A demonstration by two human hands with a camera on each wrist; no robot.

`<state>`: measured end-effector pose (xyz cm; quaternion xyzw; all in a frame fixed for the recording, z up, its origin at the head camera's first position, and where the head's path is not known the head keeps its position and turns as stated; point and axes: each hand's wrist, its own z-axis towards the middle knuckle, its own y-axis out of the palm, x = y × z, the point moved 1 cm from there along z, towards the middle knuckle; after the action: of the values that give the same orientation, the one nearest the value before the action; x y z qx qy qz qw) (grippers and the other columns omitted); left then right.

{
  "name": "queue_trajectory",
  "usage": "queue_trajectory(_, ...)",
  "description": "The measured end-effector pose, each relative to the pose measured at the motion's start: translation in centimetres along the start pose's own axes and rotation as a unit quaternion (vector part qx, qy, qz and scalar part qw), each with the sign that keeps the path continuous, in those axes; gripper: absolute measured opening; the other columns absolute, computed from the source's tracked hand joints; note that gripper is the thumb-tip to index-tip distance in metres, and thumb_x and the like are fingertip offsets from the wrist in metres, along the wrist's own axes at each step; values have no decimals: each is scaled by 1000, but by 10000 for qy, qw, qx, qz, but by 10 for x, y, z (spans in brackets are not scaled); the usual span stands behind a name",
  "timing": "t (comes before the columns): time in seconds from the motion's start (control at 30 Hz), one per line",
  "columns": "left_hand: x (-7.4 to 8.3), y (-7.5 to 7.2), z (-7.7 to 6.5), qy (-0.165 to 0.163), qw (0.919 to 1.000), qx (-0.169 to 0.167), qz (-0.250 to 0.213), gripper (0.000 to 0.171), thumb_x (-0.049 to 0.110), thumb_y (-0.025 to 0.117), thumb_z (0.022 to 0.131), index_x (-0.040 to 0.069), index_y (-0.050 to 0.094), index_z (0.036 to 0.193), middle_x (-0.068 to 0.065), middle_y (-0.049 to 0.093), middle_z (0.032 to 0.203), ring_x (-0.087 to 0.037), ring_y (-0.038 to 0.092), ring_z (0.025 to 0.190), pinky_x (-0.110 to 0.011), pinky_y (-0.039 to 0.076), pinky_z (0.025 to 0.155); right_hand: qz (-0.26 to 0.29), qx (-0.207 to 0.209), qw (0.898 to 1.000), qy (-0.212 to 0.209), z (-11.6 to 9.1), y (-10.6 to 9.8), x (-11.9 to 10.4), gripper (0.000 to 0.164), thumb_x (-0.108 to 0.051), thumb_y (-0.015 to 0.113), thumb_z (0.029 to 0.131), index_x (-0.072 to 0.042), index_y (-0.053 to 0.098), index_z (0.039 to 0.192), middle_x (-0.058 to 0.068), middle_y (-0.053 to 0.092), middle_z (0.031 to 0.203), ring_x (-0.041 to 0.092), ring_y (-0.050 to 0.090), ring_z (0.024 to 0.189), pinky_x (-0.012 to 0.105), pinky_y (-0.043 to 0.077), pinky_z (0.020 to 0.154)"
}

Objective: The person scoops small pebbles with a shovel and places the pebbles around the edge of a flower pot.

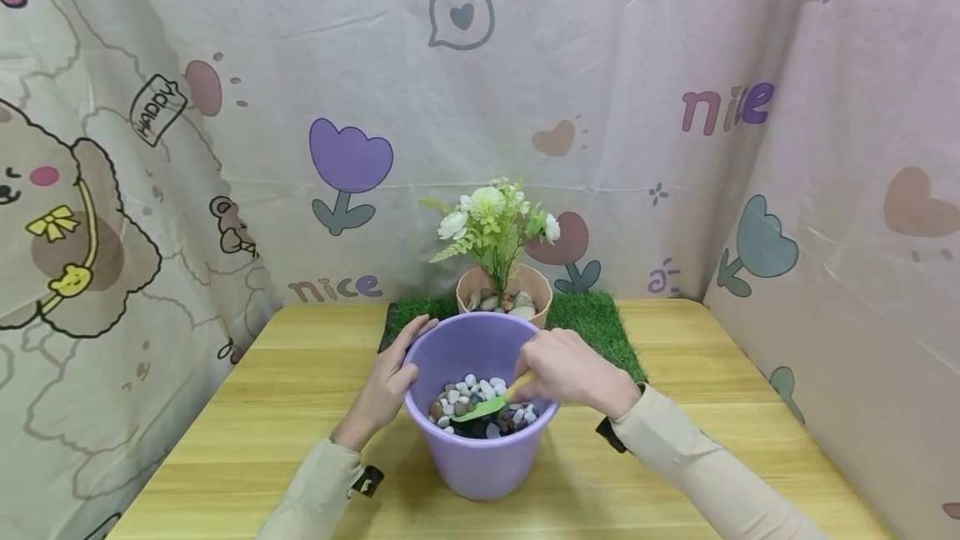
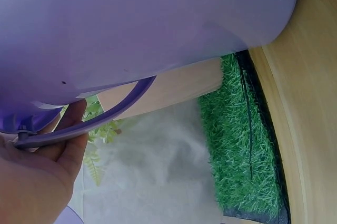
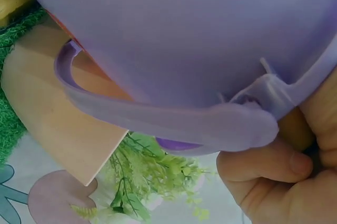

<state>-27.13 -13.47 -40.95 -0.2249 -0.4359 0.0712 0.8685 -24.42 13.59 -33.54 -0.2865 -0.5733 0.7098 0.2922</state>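
A purple bucket [image 1: 480,473] stands upright on the wooden table, with white, grey and brown pebbles [image 1: 472,390] at its bottom and a dark patch among them. My left hand [image 1: 388,375] grips the bucket's left rim. In the left wrist view its fingers lie by the purple bail handle [image 2: 100,121] that hangs down the outside. Over the right rim, my right hand [image 1: 568,367] holds a small trowel by its yellow handle [image 1: 521,387]. The green blade [image 1: 480,410] points down to the left, its tip among the pebbles.
Behind the bucket a peach pot [image 1: 542,282] holds white flowers with green leaves [image 1: 491,227] and stones. It stands on a green artificial grass mat [image 1: 600,332]. The wooden table [image 1: 262,407] reaches to a printed cloth backdrop [image 1: 420,107] on three sides.
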Motion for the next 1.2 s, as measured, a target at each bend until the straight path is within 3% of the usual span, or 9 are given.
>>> queue_trajectory(0.17, 1, 0, 0, -42, 10000, 20, -24, 75, -3, 40, 81, 18, 32, 153, 2, 47, 150, -21, 48, 134, -19, 38, 104, -184, 154, 9997, -14, 0, 1, 0, 19, -47, 78, 75, -28, 79, 79, -18, 64, 70, -1, 52, 60, 20, 40, 53)
queue_trajectory(0.3, 0, 1, 1, -8, 10000, 21, -30, 75, -3, 40, 81, 17, 32, 153, -2, 47, 150, -23, 48, 134, -19, 38, 104, -314, 306, 9990, -76, 0, 2, 2, 20, -49, 78, 74, -29, 78, 76, -18, 63, 68, 0, 51, 58, 20, 39, 51)
queue_trajectory(0.77, -3, 0, 0, 217, 9997, 37, -67, 75, -6, 39, 80, 14, 33, 152, -10, 47, 150, -28, 48, 134, -19, 37, 105, -689, 394, 9928, -896, 10, 4, 12, 19, -49, 75, 75, -30, 77, 79, -17, 47, 66, -2, 40, 56, 17, 34, 50)
queue_trajectory(1.07, -5, 0, -1, 188, 9998, 43, -57, 75, -7, 39, 81, 15, 32, 153, -8, 47, 150, -29, 47, 135, -17, 35, 105, -763, 462, 9862, -1392, 12, 8, 10, 20, -47, 76, 77, -30, 78, 87, -16, 55, 74, -2, 47, 62, 16, 38, 54)
queue_trajectory(1.2, -6, 1, -1, 184, 9998, 61, -37, 75, -6, 40, 81, 15, 33, 152, -7, 47, 150, -27, 47, 135, -16, 35, 105, -753, 392, 9885, -1248, 13, 10, 9, 20, -49, 75, 77, -31, 78, 86, -17, 54, 72, -2, 46, 60, 17, 36, 52)
